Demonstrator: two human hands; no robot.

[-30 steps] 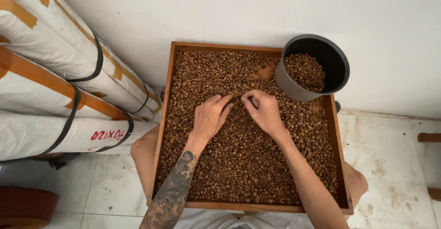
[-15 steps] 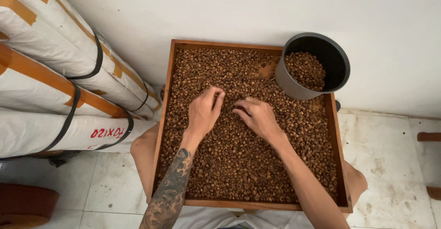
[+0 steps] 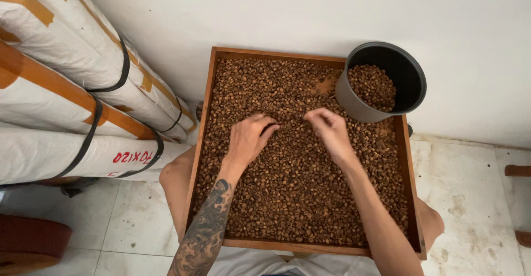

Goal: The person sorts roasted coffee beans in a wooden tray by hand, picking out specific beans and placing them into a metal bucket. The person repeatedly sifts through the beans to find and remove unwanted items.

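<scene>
Sorting brown beans in a shallow square wooden tray [image 3: 206,143], most of the layer unpicked.

The left hand [image 3: 250,138] lies loosely spread on the brown beans [image 3: 293,198] at the tray's middle; the right hand [image 3: 331,129] beside it pinches beans with curled fingers. The round black plastic pot [image 3: 354,102] on the tray's far right corner holds only a shallow layer (judged early going).

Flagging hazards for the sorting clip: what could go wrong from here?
1. The wooden tray seems to rest on the person's knees, not a table; a leg shift could tip it and spill the brown beans.
2. The black pot sits tilted on the tray's far right corner, partly filled; it may slide or topple.
3. The left hand and right hand rake the beans close together; some could flick over the low rim.
</scene>
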